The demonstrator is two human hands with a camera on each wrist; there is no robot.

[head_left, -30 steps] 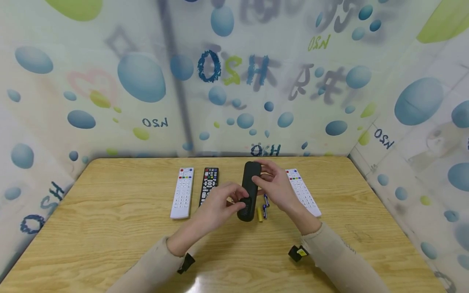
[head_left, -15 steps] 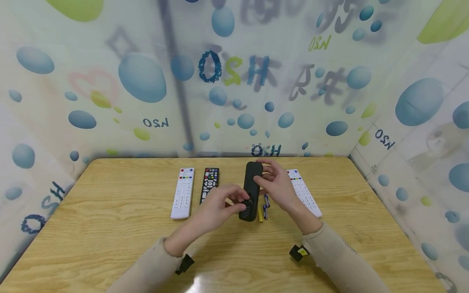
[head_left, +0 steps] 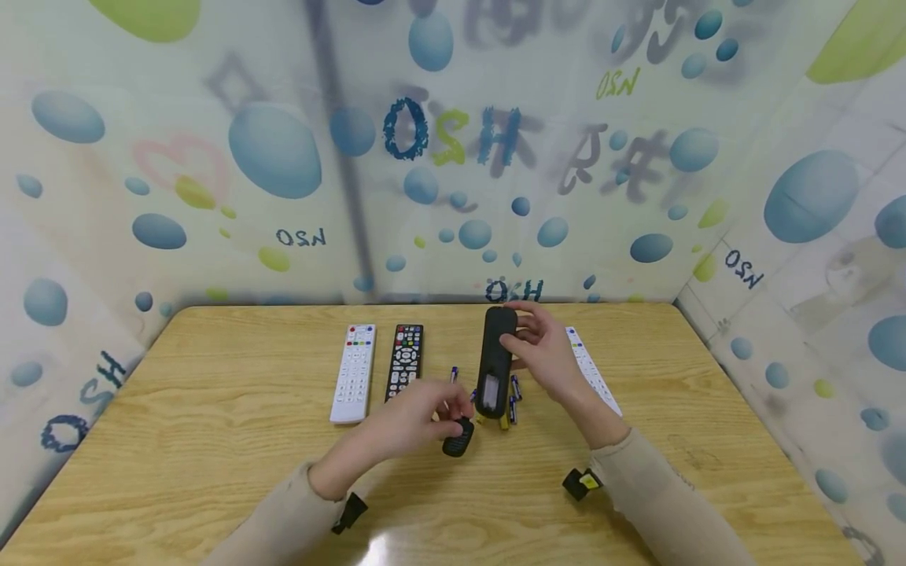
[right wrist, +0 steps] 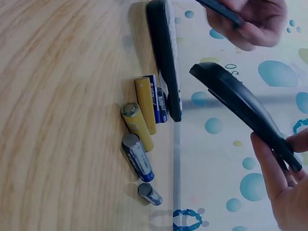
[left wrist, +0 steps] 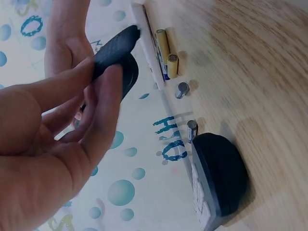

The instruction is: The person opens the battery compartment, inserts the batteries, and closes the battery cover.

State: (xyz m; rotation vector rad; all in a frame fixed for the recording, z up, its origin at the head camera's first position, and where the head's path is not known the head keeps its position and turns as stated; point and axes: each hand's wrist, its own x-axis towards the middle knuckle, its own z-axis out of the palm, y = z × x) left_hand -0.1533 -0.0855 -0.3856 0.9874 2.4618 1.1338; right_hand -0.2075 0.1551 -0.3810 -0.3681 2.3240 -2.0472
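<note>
My right hand (head_left: pixel 548 358) grips a black remote control (head_left: pixel 498 338) by its upper end, back side up, above the table. An uncovered battery compartment (head_left: pixel 491 393) shows near its lower end. Just below and left of it, my left hand (head_left: pixel 418 417) pinches a small ridged black battery cover (head_left: pixel 457 440) between thumb and fingers. The cover is apart from the remote. Beneath them on the table lie several loose batteries, among them a yellow battery (right wrist: pixel 137 127) and a blue-and-silver battery (right wrist: pixel 138 158). From the head view, some batteries are partly hidden by the hands and remote.
Left of the hands lie a white remote (head_left: pixel 351 377) and a black remote (head_left: pixel 406 350), both buttons up. Another white remote (head_left: pixel 594 373) lies to the right, partly behind my right hand. A patterned wall (head_left: pixel 453 212) rises behind the table's far edge.
The battery cover has come off the remote and moved down and left with my left hand. The remote has shifted slightly up and right, its compartment now exposed. More batteries show on the table.
</note>
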